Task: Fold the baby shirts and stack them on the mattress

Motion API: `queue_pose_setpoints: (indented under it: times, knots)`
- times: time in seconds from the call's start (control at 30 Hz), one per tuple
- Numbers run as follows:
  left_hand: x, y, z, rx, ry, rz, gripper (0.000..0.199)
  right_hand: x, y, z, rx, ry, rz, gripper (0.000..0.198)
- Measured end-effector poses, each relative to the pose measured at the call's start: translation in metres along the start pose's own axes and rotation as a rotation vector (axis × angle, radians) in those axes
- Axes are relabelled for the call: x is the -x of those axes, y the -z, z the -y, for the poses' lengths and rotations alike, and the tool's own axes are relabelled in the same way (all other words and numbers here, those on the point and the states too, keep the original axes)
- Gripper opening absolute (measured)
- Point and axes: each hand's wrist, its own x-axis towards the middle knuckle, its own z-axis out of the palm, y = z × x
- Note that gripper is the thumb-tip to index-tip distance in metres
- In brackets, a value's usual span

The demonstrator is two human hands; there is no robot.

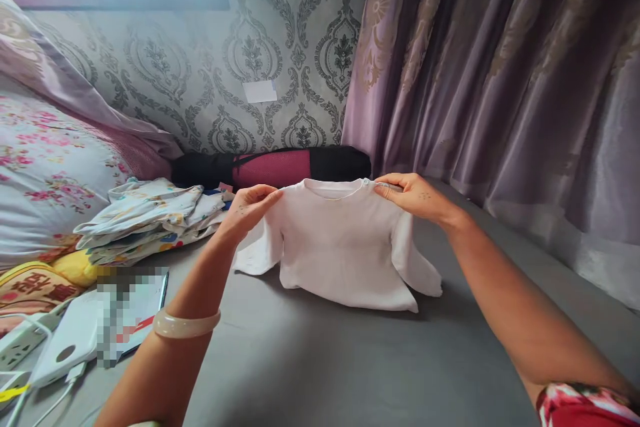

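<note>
A small white long-sleeved shirt point(340, 240) hangs between my two hands, its neckline up and its hem reaching the grey sheet point(310, 367). My left hand point(253, 207) pinches the shoulder on the left side. At the opposite shoulder, near small snap buttons by the collar, my right hand point(413, 195) grips the cloth between thumb and fingers. Both sleeves droop outward, their cuffs close to or on the sheet. A pale bangle point(186, 324) circles my left wrist.
Folded baby clothes point(150, 217) are stacked at the left, by a floral pillow point(55, 180). Nearer lie a white power bank point(73, 340), a partly blurred flat item point(143, 320) and a power strip point(30, 340). A black and pink rolled bag point(273, 167) lies along the wall; curtains point(480, 80) hang right.
</note>
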Motion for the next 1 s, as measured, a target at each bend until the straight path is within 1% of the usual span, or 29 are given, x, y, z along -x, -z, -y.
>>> queue_pose_setpoints:
  times: [0.07,0.17,0.27,0.33,0.4,0.43,0.47,0.5,0.53,0.6,0.63,0.67,0.73,0.77,0.8,0.87,0.9,1.0]
  knots:
    - [0.002,-0.004,-0.001,0.045,0.01,0.011,0.037,0.001,-0.001,0.002,-0.01,-0.002,0.023,0.034]
    - [0.004,-0.006,-0.004,0.046,0.032,0.019,0.036,0.003,0.0,-0.003,-0.017,-0.036,0.035,0.034]
    - [0.003,-0.002,-0.007,0.025,0.09,0.088,0.034,0.005,0.006,-0.016,-0.024,-0.095,0.047,0.037]
    - [0.001,0.006,-0.012,0.001,0.131,0.151,0.032,0.005,0.014,-0.022,-0.017,-0.114,0.097,0.036]
    - [-0.001,0.014,-0.022,-0.016,0.152,0.213,0.032,0.005,0.025,-0.019,0.019,-0.096,0.133,0.034]
    - [-0.003,0.018,-0.029,-0.023,0.145,0.234,0.032,0.004,0.03,-0.013,0.047,-0.064,0.119,0.034]
    - [-0.005,0.022,-0.037,-0.036,0.115,0.23,0.033,0.003,0.036,-0.004,0.079,-0.014,0.073,0.034]
    - [-0.007,0.025,-0.047,-0.059,0.057,0.186,0.032,0.003,0.04,0.007,0.118,0.055,-0.009,0.034]
    - [-0.009,0.027,-0.056,-0.097,-0.027,0.097,0.031,0.002,0.044,0.018,0.165,0.141,-0.121,0.034]
    - [-0.013,0.026,-0.072,-0.217,-0.239,-0.176,0.027,0.001,0.048,0.036,0.278,0.335,-0.396,0.031]
    - [-0.015,0.024,-0.077,-0.301,-0.331,-0.291,0.023,-0.001,0.048,0.041,0.334,0.413,-0.487,0.03]
    - [-0.017,0.021,-0.08,-0.393,-0.394,-0.352,0.02,-0.003,0.046,0.043,0.387,0.459,-0.511,0.029]
    - [-0.022,0.013,-0.08,-0.554,-0.439,-0.335,0.014,-0.007,0.041,0.037,0.474,0.48,-0.419,0.032]
    - [-0.024,0.009,-0.078,-0.594,-0.449,-0.341,0.013,-0.01,0.038,0.031,0.5,0.468,-0.374,0.033]
    - [-0.027,0.006,-0.076,-0.603,-0.463,-0.382,0.015,-0.013,0.035,0.025,0.512,0.458,-0.378,0.034]
    - [-0.032,0.002,-0.073,-0.584,-0.498,-0.472,0.018,-0.018,0.031,0.014,0.514,0.444,-0.463,0.035]
    - [-0.034,0.001,-0.072,-0.584,-0.503,-0.465,0.019,-0.02,0.03,0.011,0.515,0.444,-0.498,0.036]
    - [-0.043,0.003,-0.073,-0.582,-0.473,-0.36,0.015,-0.026,0.027,0.009,0.527,0.457,-0.513,0.038]
